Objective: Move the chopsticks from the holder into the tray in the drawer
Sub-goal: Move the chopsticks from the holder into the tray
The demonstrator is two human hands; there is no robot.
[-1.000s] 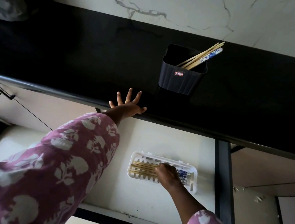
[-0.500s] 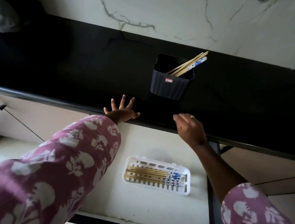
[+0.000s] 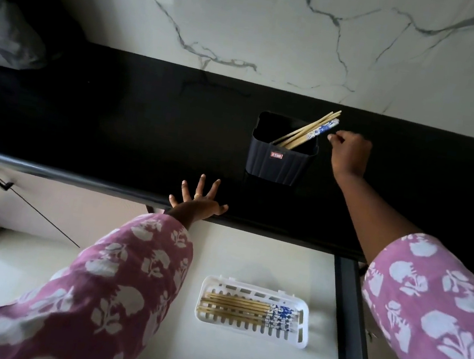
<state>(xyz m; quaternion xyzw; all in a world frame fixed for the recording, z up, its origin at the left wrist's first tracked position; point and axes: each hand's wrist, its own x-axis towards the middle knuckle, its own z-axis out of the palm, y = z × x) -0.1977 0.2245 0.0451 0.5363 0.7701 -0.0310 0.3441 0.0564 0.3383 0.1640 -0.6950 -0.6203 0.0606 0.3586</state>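
The left hand (image 3: 196, 202) lies spread flat on the front edge of the black counter (image 3: 114, 131). The right hand (image 3: 350, 154), fingers curled on nothing, is just beside the tops of the chopsticks (image 3: 307, 133) leaning in the holder (image 3: 277, 166). Other chopsticks (image 3: 237, 308) lie in the tray (image 3: 257, 289) in the drawer (image 3: 249, 257)

The worktop (image 3: 116, 119) is black, and the wall (image 3: 253, 14) is white marble with grey veins. The holder (image 3: 276, 169) is dark with a red-and-white label (image 3: 276, 155). The chopsticks (image 3: 306, 132) are tan with blue-and-white patterned ends. The tray (image 3: 303, 336) is white, and the drawer (image 3: 249, 257) is cream. The sleeves (image 3: 110, 289) are mauve with white flowers.
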